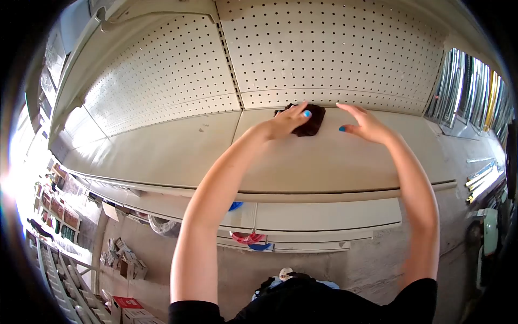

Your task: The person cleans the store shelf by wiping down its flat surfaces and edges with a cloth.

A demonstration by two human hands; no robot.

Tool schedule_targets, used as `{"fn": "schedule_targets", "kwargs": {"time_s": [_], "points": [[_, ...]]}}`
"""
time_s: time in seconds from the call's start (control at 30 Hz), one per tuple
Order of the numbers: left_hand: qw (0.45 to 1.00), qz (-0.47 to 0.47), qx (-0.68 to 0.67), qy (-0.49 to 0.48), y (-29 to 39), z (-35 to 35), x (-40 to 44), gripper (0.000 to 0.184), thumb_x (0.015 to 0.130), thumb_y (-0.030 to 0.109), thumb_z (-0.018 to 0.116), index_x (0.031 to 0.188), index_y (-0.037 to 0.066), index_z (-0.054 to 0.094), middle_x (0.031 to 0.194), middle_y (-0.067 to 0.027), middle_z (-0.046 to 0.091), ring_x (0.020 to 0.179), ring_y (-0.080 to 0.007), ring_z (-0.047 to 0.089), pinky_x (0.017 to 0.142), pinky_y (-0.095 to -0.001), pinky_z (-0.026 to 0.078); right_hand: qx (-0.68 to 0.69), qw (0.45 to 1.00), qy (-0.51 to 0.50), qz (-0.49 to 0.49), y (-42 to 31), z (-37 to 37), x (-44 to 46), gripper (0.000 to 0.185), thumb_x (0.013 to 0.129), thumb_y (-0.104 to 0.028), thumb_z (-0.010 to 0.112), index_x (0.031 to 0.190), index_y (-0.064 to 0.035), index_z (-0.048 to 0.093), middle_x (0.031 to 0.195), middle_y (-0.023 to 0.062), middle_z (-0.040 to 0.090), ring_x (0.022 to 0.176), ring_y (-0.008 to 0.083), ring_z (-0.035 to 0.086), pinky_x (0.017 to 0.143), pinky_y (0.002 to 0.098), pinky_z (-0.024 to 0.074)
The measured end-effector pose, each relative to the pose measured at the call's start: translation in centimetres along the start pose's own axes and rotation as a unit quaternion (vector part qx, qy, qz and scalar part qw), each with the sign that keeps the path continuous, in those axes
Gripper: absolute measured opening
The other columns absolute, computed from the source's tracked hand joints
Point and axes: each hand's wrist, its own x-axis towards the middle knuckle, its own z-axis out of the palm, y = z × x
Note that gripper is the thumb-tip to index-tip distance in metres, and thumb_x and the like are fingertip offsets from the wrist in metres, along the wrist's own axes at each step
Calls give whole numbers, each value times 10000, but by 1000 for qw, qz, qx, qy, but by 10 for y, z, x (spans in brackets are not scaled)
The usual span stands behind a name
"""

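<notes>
A dark brown, slightly glossy piece [311,125] lies at the back of the beige shelf [324,167], close to the perforated panel. I cannot tell whether it is cloth, a pouch or something else. Over its left part reaches my left hand [286,122], fingers stretched out and thumb toward the right; it seems to rest on the piece. My right hand [367,125] is held just to the right, apart from the piece, with fingers and thumb spread and nothing in them. Both hands have blue nails.
A perforated back panel [334,54] rises behind the shelf. Lower shelves [324,215] hold a pink item [248,237] and blue items. Boxes [129,264] stand on the floor at lower left. Metal lengths [464,86] stand upright at right; more long pieces [484,181] lie below.
</notes>
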Motion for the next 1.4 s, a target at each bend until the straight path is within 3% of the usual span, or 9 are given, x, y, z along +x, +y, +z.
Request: {"fn": "schedule_targets", "kwargs": {"time_s": [0.1,0.2,0.3,0.43,0.83,1.1,1.17,1.3,1.4], "points": [[990,-29,-137,4,-15,-46,-23,431,958,252,457,1362,108,424,1342,-109,498,1229,-242,470,1013,-333,366,-23,993,31,-110,-11,10,22,601,847,-247,651,1377,-144,387,1394,79,415,1278,266,392,1043,395,354],[989,-86,75,90,-47,-64,-25,368,904,126,460,1261,68,530,1241,-132,574,1124,-247,556,952,-328,427,-84,984,-21,-158,-47,30,58,529,882,-267,597,1371,-186,412,1426,42,378,1302,257,360,1059,375,332],[989,-64,122,50,-62,-59,-28,353,851,71,465,1183,40,582,1166,-152,611,1083,-264,578,926,-344,452,-87,983,-132,-88,-72,64,99,505,908,-389,520,1380,-247,411,1466,20,329,1349,250,291,1093,415,264],[986,-77,136,52,-64,-58,-27,352,852,82,472,1186,47,579,1182,-140,598,1093,-276,568,929,-356,451,-116,984,-132,-13,-62,70,95,520,896,-542,417,1374,-336,415,1471,12,333,1374,249,249,1109,511,138],[962,-114,246,22,-46,-48,-25,334,906,267,484,1165,65,540,1224,-114,507,1131,-278,511,945,-386,436,-161,957,-13,242,49,6,3,587,838,-593,439,1359,-320,446,1489,-6,301,1376,250,244,1116,477,173],[952,-145,268,20,-38,-47,-23,271,891,210,465,1085,70,593,1198,-116,530,1067,-290,555,901,-401,464,-171,954,-56,241,-13,38,42,595,877,-511,369,1426,-285,330,1527,-14,203,1392,282,192,1080,586,150],[957,-101,245,114,-45,-46,-24,259,881,192,460,1064,84,609,1192,-92,542,1042,-274,570,876,-400,472,-164,965,-90,185,-32,59,65,563,910,-463,299,1440,-276,293,1533,-14,184,1395,312,174,1079,595,135],[946,-67,195,252,-44,-53,-30,257,862,132,442,1039,103,626,1115,-73,579,1034,-247,572,829,-418,486,-91,970,-170,147,-93,90,108,523,962,-436,250,1456,-264,255,1540,-5,161,1414,260,146,1110,529,83],[931,-113,190,291,-44,-60,-34,254,848,139,440,1011,112,632,1135,-41,580,990,-237,595,812,-379,485,237,928,-218,185,-95,89,144,509,931,-456,393,1385,-225,414,1455,-9,371,1338,233,332,1072,399,261]]}}
